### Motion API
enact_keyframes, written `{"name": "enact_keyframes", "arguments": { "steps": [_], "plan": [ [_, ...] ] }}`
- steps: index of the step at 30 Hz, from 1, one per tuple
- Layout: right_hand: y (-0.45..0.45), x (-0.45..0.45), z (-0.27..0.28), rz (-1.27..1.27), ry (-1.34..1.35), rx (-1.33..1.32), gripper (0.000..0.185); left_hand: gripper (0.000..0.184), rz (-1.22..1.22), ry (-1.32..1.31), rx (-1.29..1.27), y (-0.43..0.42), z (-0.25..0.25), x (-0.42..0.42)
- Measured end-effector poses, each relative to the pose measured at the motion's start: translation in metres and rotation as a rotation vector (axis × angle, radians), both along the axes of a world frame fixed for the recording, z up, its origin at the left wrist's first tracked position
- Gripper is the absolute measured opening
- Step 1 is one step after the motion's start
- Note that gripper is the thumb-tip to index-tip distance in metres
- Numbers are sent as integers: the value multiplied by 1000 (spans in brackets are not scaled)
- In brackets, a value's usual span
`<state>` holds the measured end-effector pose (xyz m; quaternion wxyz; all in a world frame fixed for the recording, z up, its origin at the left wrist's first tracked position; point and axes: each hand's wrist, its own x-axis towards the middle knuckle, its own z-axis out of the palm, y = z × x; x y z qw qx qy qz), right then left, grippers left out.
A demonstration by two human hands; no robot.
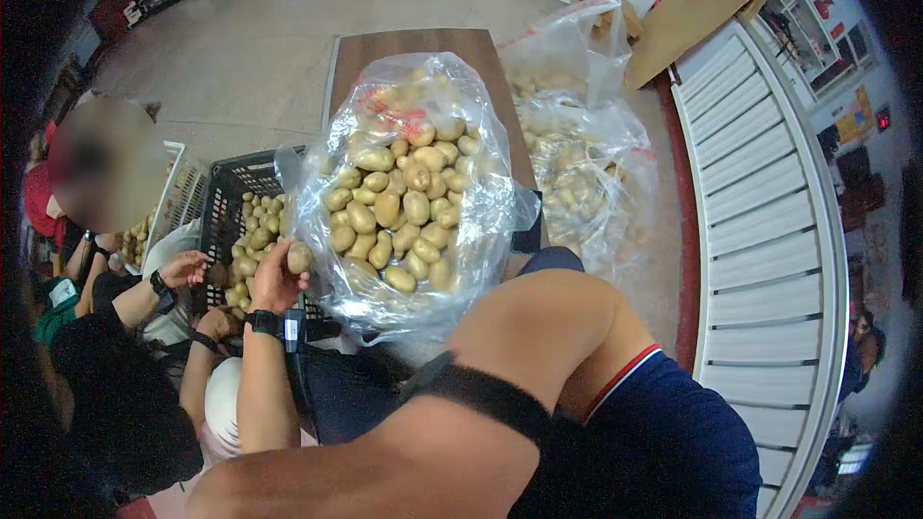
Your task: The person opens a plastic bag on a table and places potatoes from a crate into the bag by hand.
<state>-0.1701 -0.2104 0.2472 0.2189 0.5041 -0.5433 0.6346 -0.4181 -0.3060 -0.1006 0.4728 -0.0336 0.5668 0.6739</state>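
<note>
My left hand (276, 281), with a dark band and device at its wrist, is closed around a potato (299, 258). It hovers over the right side of a black plastic crate (223, 183), close to a big clear plastic bag. Several loose potatoes (264, 216) lie in the crate. The open clear bag (490, 221) is filled with potatoes (415, 207) and stands just to the right of my hand. I do not see my right hand.
A co-worker's two hands (183, 269) reach over the crate's left side. Another person sits by a white crate (173, 192) with potatoes. More potato bags (586, 183) stand behind a brown board (413, 41). A white slatted rail (760, 259) runs along the right.
</note>
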Motion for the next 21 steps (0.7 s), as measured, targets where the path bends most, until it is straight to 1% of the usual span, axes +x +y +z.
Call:
{"name": "enact_keyframes", "arguments": {
  "steps": [2, 3, 8, 10, 11, 12, 13, 14, 15, 17, 18, 20, 21],
  "plan": [
    [1, 0, 5, -23, 17, 10, 17, 31, 52, 4, 46, 1, -1, -1],
    [1, 0, 7, -28, 24, 19, 17, 31, 83, -9, 9, 1, 6, 3],
    [-1, -6, 11, -62, 38, 74, 19, 30, 47, -7, 23, 5, 4, 3],
    [-4, -7, 10, -87, 35, 83, 20, 29, 75, -4, 9, 2, 19, 9],
    [-5, -5, 9, -107, 22, 91, 20, 28, -5, 6, 13, -6, 5, -2],
    [-6, -4, 8, -90, -8, 66, 19, 28, 12, 49, 57, -4, 7, 0],
    [-1, 0, 9, -114, -85, 72, 19, 29, 49, 48, -8, -5, 11, 1],
    [0, 3, 11, -113, -157, 95, 18, 29, 64, 44, 12, -7, 7, 1],
    [4, 9, 13, -101, -215, 134, 18, 28, 44, 29, 26, -14, -3, -7],
    [24, 6, 22, -67, -155, 410, 17, 28, -4, 7, 57, -13, -21, -14],
    [26, 2, 19, -31, -86, 501, 16, 28, -7, 7, 58, -15, -20, -16],
    [18, 11, 27, 44, 21, 586, 15, 28, 20, -13, 58, -18, -5, -12],
    [5, 38, 45, -314, -373, 514, 14, 28, -47, 419, 57, -20, -50, -29]
  ]
}}
